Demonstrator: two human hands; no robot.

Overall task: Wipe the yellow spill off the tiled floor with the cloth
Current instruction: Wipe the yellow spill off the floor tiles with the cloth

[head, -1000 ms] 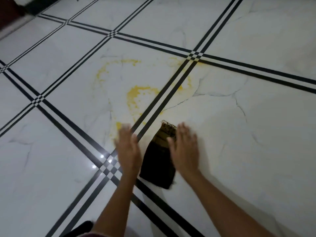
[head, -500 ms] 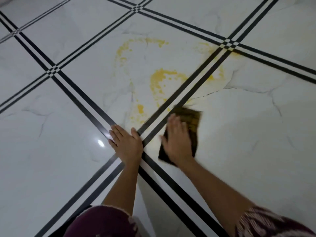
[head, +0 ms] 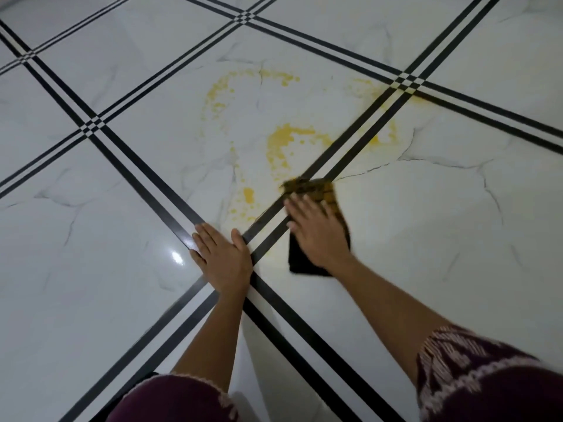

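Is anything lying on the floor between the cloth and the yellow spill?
Nothing visible does. The cloth, pressed under the right hand, lies at the near edge of the yellow spill; only tiled floor lies ahead.

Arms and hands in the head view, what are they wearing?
The left hand and right hand are bare: no gloves, rings or watch visible. Forearms uncovered. The left sleeve and right sleeve are dark maroon with pale patterned trim.

Right hand (head: 320,236) is blurred, fingertips soft, and it covers the middle of the cloth (head: 315,190), whose far edge blurs too. Whether the yellow spill (head: 283,141) runs under the cloth, can't tell. Right sleeve (head: 475,376) and left sleeve (head: 170,400) are cut off by the bottom edge.
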